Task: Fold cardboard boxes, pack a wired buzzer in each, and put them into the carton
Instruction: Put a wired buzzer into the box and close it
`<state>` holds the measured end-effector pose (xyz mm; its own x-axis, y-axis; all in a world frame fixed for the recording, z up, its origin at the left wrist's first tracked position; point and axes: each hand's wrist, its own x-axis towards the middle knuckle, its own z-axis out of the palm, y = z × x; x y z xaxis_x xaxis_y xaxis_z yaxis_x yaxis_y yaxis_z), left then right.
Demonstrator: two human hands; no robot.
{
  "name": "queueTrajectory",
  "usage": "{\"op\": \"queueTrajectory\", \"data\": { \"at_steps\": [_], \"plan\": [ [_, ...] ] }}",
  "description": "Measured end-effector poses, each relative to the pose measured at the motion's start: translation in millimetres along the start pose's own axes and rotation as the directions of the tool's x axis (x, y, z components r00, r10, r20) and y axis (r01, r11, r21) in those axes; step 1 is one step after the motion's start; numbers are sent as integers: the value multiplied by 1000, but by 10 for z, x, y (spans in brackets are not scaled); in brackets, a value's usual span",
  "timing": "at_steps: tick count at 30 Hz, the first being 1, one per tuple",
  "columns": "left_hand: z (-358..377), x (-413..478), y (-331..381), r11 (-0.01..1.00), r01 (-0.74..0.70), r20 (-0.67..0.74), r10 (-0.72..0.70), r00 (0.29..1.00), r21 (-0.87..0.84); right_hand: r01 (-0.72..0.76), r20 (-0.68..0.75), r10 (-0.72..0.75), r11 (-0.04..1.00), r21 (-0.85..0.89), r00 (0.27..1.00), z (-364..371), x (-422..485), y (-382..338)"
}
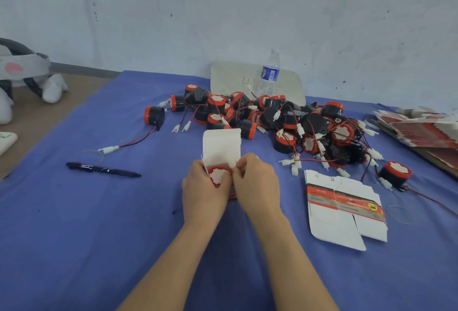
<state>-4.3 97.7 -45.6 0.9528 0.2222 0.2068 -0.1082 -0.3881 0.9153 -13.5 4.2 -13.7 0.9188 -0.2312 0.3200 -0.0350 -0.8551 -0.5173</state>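
wired buzzer (pixel 218 176) sits red face up in the mouth of the cardboard box (pixel 231 195), at the near middle of the table (pixel 99 224). left hand (pixel 204 191) is curled round the box's left side; right hand (pixel 257 181) pinches a small white flap at its right edge, probably a dust flap. the tall lid flap (pixel 221 144) stands on the far side, beyond both hands, so closing it means folding it back toward the person.

A red-faced buzzer (pixel 218 176) sits inside the open white box (pixel 221 147), lid flap raised, near the buzzer pile (pixel 285 117).
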Motion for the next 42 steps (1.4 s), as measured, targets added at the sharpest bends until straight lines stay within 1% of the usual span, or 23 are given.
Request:
{"op": "queueTrajectory", "data": {
  "at_steps": [2,7,11,14,18,20,21,22,24,25,27,30,34,36,38,42],
  "plan": [
    [1,-1,0,1000,1,-2,-1,1000,-5,5,33,-4,1000,-17,999,-14,-2,10],
    [2,-2,1,1000,-1,-3,1,1000,-9,95,113,-86,992,-82,990,-70,19,53],
    [18,9,-8,1000,-13,-15,13,1000,-1,138,145,-125,987,-83,982,-85,-10,66],
    [25,13,-18,1000,-11,-17,11,1000,5,138,144,-112,972,-190,983,-83,-1,39],
    [19,11,-25,1000,-14,-17,14,1000,-4,102,145,-59,946,-308,988,-76,-16,13],
    [20,10,-25,1000,-13,-15,13,1000,0,130,152,-91,953,-272,984,-59,-26,46],
    [18,7,-23,1000,-17,-14,17,1000,5,134,148,-106,972,-195,983,-65,-28,68],
    [15,5,-22,1000,-24,-12,24,1000,9,109,123,-98,991,-80,988,-81,-21,86],
    [12,4,-19,999,-34,-11,34,999,9,40,25,-44,990,134,999,-136,5,137],
    [12,3,-20,999,-33,-12,33,999,11,22,-15,-20,984,177,1000,-159,18,168],
    [13,6,-27,999,-34,-12,35,999,18,7,-27,-2,982,191,1000,-179,29,207],
    [16,8,-32,999,-42,-12,42,999,28,24,-9,-23,980,199,1000,-194,19,193],
    [18,10,-36,998,-55,-16,55,998,23,50,62,-57,993,108,996,-139,-4,153],
    [22,8,-34,998,-60,-14,60,998,30,28,56,-32,997,78,998,-102,-7,139],
    [22,5,-30,998,-58,-8,58,998,37,-5,16,4,997,77,1000,-84,3,146],
    [23,-1,-29,998,-56,-5,56,998,36,-114,-7,116,989,97,993,-75,16,157]
  ]
}}
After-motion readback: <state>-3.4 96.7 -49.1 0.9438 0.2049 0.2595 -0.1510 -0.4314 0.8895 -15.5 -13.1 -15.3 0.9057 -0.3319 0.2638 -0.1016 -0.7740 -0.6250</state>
